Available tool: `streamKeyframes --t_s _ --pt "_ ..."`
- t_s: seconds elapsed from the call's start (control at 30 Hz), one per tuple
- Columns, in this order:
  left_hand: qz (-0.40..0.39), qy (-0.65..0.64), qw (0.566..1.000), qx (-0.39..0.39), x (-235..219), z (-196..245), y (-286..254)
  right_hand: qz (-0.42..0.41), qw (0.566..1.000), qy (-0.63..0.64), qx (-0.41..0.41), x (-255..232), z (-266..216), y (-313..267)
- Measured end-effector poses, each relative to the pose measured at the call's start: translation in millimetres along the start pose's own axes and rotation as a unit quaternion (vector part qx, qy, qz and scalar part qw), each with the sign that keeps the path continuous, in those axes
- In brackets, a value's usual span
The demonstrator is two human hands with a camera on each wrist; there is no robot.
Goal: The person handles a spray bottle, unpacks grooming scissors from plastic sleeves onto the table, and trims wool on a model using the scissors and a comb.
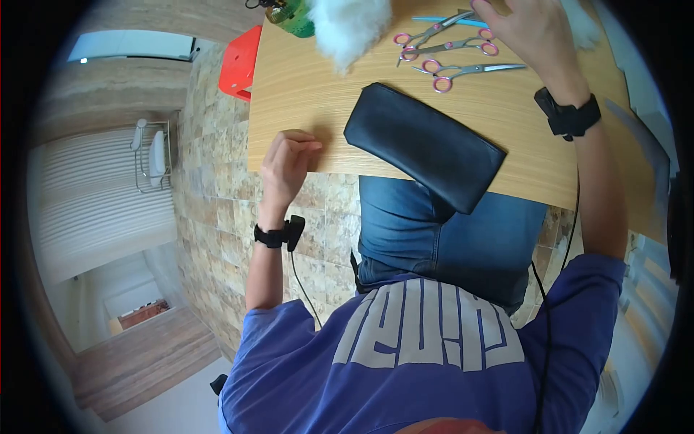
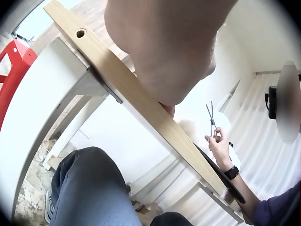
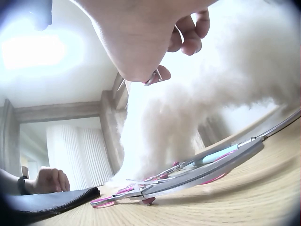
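Note:
My right hand [image 1: 531, 32] is raised over the far right of the table. It holds a pair of scissors [image 2: 211, 115], whose blades point up and stand apart in the left wrist view; a finger ring shows by the thumb in the right wrist view. Beneath lie several metal scissors [image 1: 470, 70] with pink rings, beside a light-blue tool [image 3: 214, 158]. White fluffy fur [image 3: 160, 127] rises close behind them. My left hand [image 1: 285, 163] rests at the table's near left edge, fingers loosely curled around nothing. Between the hands lies a black zip case [image 1: 423, 141].
The wooden table [image 1: 311, 101] ends right above my lap. A green bottle [image 1: 293, 18] stands at its far left, by the fur. A red stool [image 1: 241, 64] is beyond the left edge. Cables hang from both wrist cameras.

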State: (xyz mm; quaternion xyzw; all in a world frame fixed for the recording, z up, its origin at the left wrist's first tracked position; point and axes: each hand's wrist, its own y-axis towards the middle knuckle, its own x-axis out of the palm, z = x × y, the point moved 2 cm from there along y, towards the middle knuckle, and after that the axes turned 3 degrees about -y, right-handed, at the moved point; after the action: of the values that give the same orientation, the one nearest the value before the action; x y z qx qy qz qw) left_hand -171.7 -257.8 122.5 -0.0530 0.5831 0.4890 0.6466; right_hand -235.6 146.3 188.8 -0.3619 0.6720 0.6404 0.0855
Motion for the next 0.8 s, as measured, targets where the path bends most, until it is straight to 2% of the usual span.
streamKeyframes --t_s 0.07,0.13,0.2,0.27,0.33,0.37,0.4,0.47,0.5,0.63,0.8 --pt "-0.022 -0.046 0.998 -0.044 -5.7 7.1 17.2 -0.01 1.0 0.002 -0.003 -1.1 4.3 -1.9" --pt "-0.016 -0.048 0.999 -0.019 -5.8 25.2 42.5 -0.006 1.0 -0.013 0.005 0.7 2.8 -4.9" --pt "-0.048 -0.066 0.995 -0.05 2.1 36.1 59.7 0.013 1.0 -0.021 0.002 3.4 -2.2 -9.6" --pt "-0.067 -0.083 0.994 0.001 16.8 44.6 83.3 0.038 0.999 -0.033 -0.004 1.8 -2.4 -5.8" --pt "-0.097 -0.105 0.987 0.073 33.2 55.0 111.0 0.005 0.999 0.01 -0.032 -1.2 1.2 -2.5" --pt "-0.095 -0.101 0.987 0.084 41.6 57.2 122.2 0.021 0.999 -0.012 -0.044 0.1 4.0 -3.7" --pt "-0.11 -0.09 0.983 0.115 51.2 59.0 131.8 0.031 0.998 -0.018 -0.042 -1.1 5.5 -2.0" --pt "-0.126 -0.078 0.977 0.155 67.5 59.5 150.9 -0.002 1.0 0.013 -0.019 -2.3 9.1 -2.6" --pt "-0.13 -0.075 0.972 0.179 75.3 58.4 159.5 0.036 0.999 -0.006 -0.016 17.4 22.4 -10.8" --pt "-0.159 -0.033 0.951 0.263 87.9 60.7 180.8 0.033 0.999 -0.018 0.005 15.1 26.9 -11.2" --pt "-0.211 0.03 0.934 0.288 91.4 49.7 186.7 -0.028 0.999 -0.002 0.022 15.5 28.1 -14.1"
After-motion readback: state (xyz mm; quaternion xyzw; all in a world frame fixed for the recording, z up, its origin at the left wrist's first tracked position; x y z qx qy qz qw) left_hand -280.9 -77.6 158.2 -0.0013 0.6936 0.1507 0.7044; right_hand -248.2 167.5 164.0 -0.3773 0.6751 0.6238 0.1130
